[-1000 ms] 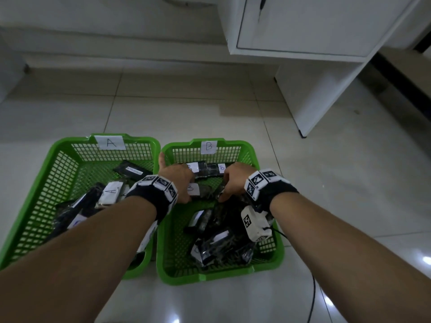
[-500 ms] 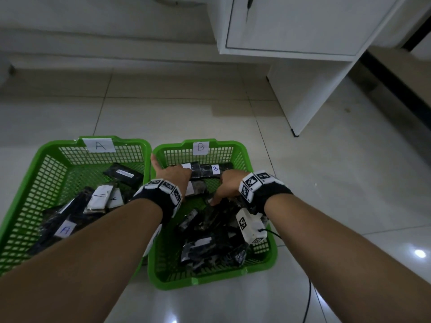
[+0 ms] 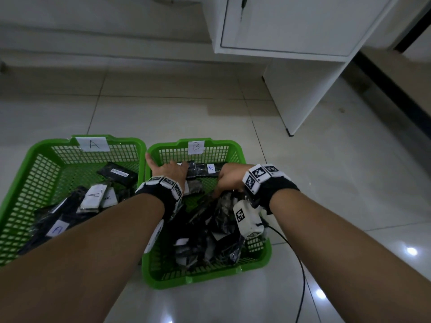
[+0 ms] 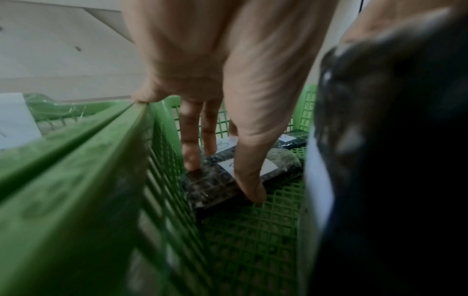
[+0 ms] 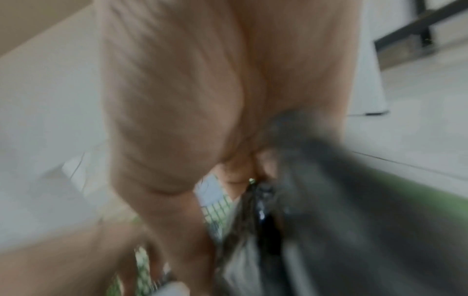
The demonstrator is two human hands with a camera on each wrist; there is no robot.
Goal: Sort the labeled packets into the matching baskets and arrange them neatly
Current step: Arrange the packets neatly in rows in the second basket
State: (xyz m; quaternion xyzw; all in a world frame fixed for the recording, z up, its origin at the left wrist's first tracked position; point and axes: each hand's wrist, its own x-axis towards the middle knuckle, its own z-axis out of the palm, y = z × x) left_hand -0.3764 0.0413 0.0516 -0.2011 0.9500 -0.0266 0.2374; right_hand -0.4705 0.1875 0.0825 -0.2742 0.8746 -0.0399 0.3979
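Two green baskets stand side by side on the floor, basket A (image 3: 46, 164) on the left and basket B (image 3: 224, 142) on the right. Dark packets with white labels lie in both. My left hand (image 3: 169, 171) is at the far left of basket B. Its thumb rests on the rim (image 4: 76, 140), and its straight fingers (image 4: 249, 186) press on a labeled packet (image 4: 215, 186). My right hand (image 3: 229, 177) is curled round a dark packet (image 5: 291, 200) above the pile (image 3: 210, 234). A packet marked B (image 3: 211, 169) lies along the far wall between my hands.
A white cabinet (image 3: 291, 31) and its side panel (image 3: 303, 94) stand behind and to the right. A black cable (image 3: 300, 276) trails over the tiles right of basket B. Packets marked A (image 3: 93, 197) fill basket A. Pale floor tiles surround the baskets.
The head view has swung a little, so the baskets sit further left in the picture. Both hands stay at the far end of basket B, in much the same places.
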